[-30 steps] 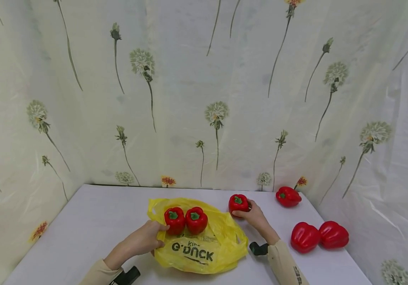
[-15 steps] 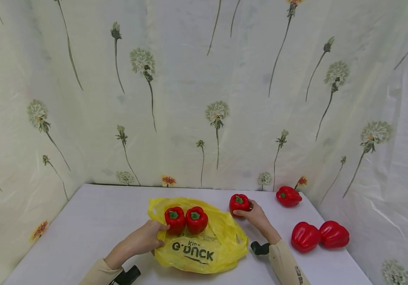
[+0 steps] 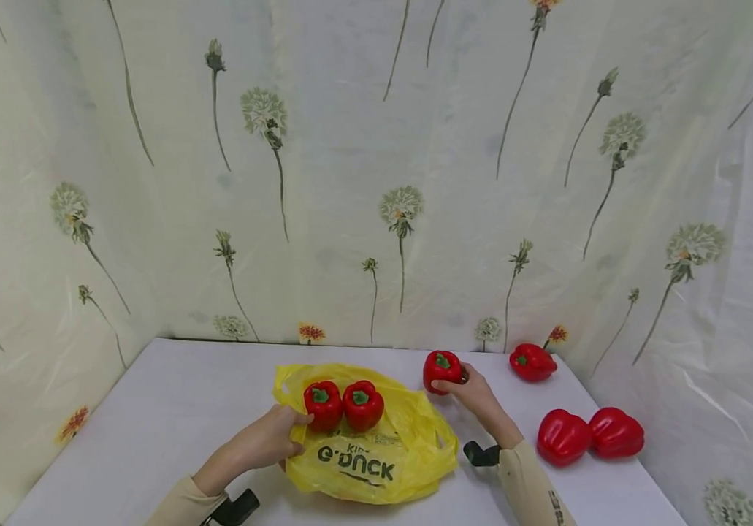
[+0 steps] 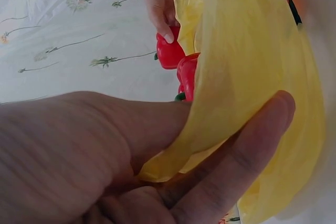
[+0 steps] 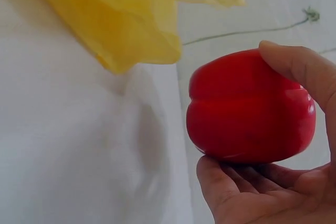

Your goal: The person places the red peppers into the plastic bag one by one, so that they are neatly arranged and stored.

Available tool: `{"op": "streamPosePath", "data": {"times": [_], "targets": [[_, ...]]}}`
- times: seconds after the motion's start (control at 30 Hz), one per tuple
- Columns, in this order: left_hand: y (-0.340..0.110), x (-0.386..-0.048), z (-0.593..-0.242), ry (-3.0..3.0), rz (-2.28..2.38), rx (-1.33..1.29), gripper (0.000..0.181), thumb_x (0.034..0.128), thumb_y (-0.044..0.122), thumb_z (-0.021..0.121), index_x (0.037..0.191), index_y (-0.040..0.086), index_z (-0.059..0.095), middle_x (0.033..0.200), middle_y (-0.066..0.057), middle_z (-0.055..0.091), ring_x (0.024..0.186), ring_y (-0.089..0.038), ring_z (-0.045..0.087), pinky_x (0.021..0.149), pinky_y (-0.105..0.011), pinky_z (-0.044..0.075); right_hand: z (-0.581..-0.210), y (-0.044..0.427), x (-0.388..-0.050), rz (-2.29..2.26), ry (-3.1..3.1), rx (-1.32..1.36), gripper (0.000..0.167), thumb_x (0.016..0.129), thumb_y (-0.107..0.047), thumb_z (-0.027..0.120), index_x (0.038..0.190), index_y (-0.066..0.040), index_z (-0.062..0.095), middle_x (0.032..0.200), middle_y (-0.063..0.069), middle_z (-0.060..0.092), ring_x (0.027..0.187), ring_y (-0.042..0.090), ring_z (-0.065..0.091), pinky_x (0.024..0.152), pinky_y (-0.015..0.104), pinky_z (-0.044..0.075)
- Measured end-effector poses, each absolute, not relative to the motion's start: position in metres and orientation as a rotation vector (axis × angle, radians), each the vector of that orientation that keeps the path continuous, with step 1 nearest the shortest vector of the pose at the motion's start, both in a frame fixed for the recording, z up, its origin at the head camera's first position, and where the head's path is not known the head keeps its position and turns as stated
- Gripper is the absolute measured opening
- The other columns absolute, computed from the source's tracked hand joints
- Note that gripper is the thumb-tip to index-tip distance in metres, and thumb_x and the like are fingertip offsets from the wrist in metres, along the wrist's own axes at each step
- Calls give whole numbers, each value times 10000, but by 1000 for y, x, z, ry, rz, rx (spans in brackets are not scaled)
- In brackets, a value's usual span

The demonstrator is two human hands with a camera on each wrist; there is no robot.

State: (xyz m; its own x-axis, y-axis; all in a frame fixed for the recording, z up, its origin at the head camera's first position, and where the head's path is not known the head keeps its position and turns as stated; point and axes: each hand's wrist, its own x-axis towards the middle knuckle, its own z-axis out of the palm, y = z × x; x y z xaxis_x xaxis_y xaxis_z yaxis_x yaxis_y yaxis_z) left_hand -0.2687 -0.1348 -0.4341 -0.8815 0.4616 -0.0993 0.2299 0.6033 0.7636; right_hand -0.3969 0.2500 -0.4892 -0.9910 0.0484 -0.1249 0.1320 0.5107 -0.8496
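The left hand [image 3: 272, 438] pinches the left edge of a yellow plastic bag [image 3: 415, 453], its thumb beside two red peppers [image 3: 323, 415] [image 3: 363, 406] that sit side by side at the bag. In the left wrist view the bag film [image 4: 247, 66] runs between the thumb and fingers. The right hand [image 3: 475, 394] grips another red pepper [image 3: 440, 371], green stem showing, by the bag's upper right side. In the right wrist view that pepper [image 5: 252, 108] lies between thumb and fingers, apart from the bag [image 5: 131, 30], with a shadow on the white surface beneath.
Three more red peppers are on the right of the white table [image 3: 205, 394]: one near the back edge [image 3: 532, 363], two close together farther forward [image 3: 563, 438] [image 3: 616, 433]. A flower-patterned curtain [image 3: 323, 183] hangs behind and at the sides.
The right hand has raised its pepper slightly, moving it a little toward the back. The left hand, the bag and the two peppers at it have stayed put.
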Motion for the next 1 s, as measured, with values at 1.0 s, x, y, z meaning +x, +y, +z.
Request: {"op": "streamPosePath", "data": {"times": [1.0], "targets": [[-133,-269,-436,2550,1130,543,490,819,-71,671,1287,-124,536,1314,-299,539,613,-152,601,491,-305,540,-442,238,-374,-1571,2669,-16,1028,735,-526,773,1504,-92,247,1504,164,373,1339,368,374,1020,521,443]]}}
